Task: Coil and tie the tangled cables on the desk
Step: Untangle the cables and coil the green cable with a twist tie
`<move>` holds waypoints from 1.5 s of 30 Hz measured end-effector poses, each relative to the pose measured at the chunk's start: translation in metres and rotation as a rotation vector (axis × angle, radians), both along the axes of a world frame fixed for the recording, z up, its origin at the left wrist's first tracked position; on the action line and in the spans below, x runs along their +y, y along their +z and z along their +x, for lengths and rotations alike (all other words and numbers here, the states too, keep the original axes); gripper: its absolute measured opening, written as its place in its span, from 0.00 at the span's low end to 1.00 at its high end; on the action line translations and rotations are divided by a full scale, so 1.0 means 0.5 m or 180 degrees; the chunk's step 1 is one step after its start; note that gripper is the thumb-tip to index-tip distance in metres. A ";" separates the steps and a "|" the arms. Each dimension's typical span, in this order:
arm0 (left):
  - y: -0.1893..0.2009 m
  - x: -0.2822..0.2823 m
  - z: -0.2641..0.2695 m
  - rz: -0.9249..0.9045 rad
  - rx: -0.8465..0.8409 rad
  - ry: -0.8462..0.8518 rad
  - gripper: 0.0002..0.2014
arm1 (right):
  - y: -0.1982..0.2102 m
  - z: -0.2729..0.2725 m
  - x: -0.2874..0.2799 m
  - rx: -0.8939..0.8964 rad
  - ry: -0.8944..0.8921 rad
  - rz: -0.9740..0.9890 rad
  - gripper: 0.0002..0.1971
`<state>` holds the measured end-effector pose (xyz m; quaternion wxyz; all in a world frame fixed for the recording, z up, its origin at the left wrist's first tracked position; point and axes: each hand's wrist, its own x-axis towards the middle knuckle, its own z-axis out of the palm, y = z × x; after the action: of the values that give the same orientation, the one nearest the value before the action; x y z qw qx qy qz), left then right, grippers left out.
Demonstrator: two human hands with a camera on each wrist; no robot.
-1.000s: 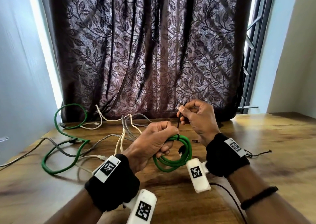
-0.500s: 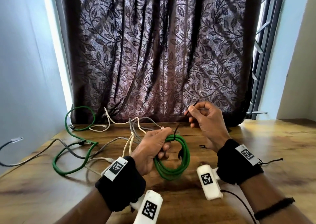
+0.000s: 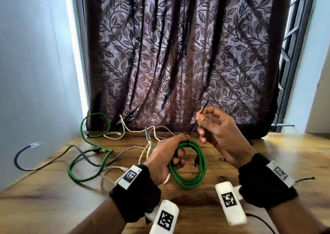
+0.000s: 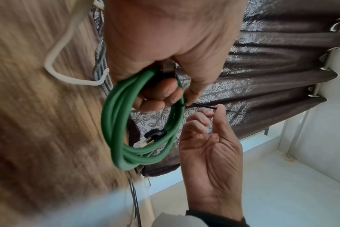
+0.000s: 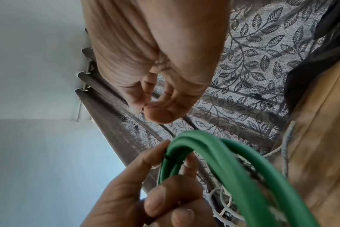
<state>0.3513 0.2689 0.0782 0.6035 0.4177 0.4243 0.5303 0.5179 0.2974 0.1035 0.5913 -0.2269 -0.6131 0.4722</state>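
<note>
Head view: a coiled green cable (image 3: 189, 164) is gripped above the bench (image 3: 278, 155) by the left hand (image 3: 165, 157), whose fingers (image 3: 177, 161) are curled through the loops. A thin black tie (image 3: 197, 122) is wrapped around the top of the coil, and its free end is pinched between thumb and forefinger of the right hand (image 3: 218, 133). A loose green cable (image 3: 84, 164), white cables (image 3: 144, 153) and a grey cable (image 3: 53, 162) are left tangled on the bench to the left.
</note>
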 end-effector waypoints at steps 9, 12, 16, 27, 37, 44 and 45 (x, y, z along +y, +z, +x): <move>0.007 -0.004 0.001 0.0227 0.0423 -0.0100 0.13 | 0.000 0.006 0.010 0.0514 -0.0494 -0.0019 0.04; 0.004 0.003 0.002 0.0398 0.0309 -0.0123 0.08 | 0.004 0.010 0.010 0.0788 -0.0352 -0.0038 0.05; -0.015 0.026 -0.004 0.0628 -0.0019 0.0099 0.16 | 0.009 -0.002 -0.008 0.0704 0.0066 0.0082 0.03; -0.013 -0.006 0.037 0.1352 0.0953 -0.0359 0.11 | 0.006 0.027 0.025 0.1508 -0.0784 -0.0220 0.09; -0.018 0.010 0.013 0.0843 0.0773 0.0262 0.15 | -0.010 0.024 0.027 0.0790 -0.0437 -0.0150 0.03; -0.011 0.018 -0.003 0.0135 0.0012 0.0500 0.10 | 0.006 -0.002 -0.013 0.0009 0.0288 -0.0079 0.04; -0.009 0.017 -0.005 0.0057 -0.0051 0.0533 0.10 | 0.005 0.001 -0.015 -0.0149 0.0407 -0.0095 0.05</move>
<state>0.3488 0.2776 0.0738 0.5567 0.3820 0.4481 0.5860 0.5185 0.2897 0.1062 0.5421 -0.2071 -0.6329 0.5126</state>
